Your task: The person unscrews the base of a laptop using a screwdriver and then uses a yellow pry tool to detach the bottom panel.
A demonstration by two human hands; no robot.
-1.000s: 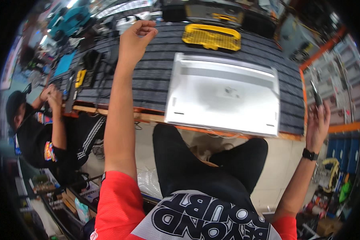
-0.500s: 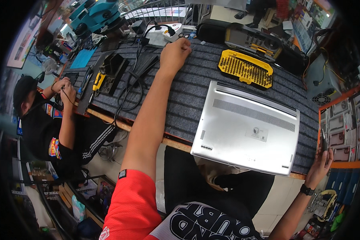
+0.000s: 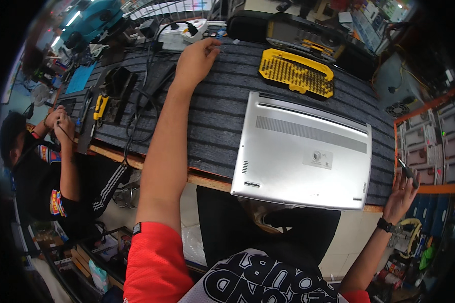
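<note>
A silver laptop (image 3: 298,151) lies bottom side up at the bench's near edge. My left hand (image 3: 196,61) reaches over the far part of the bench, fingers curled together; whatever they may hold is hidden. Beyond it are small parts by a white power strip (image 3: 184,35). My right hand (image 3: 402,199) is by the bench's right edge, closed round a slim dark screwdriver (image 3: 408,174) whose thin shaft points up and away. Behind the laptop rests a yellow bit holder (image 3: 297,73) with rows of dark bits.
An open tool case (image 3: 308,40) stands at the back. Black cables (image 3: 145,96) and a yellow-handled tool (image 3: 100,107) lie left on the ribbed grey mat (image 3: 215,118). A co-worker (image 3: 40,166) sits at the left. An orange-framed display case (image 3: 429,146) borders the right side.
The whole view has shifted, so the bench things appear farther left and higher. My right hand has turned, showing more of the screwdriver. My left hand stays near the power strip, its fingers still curled.
</note>
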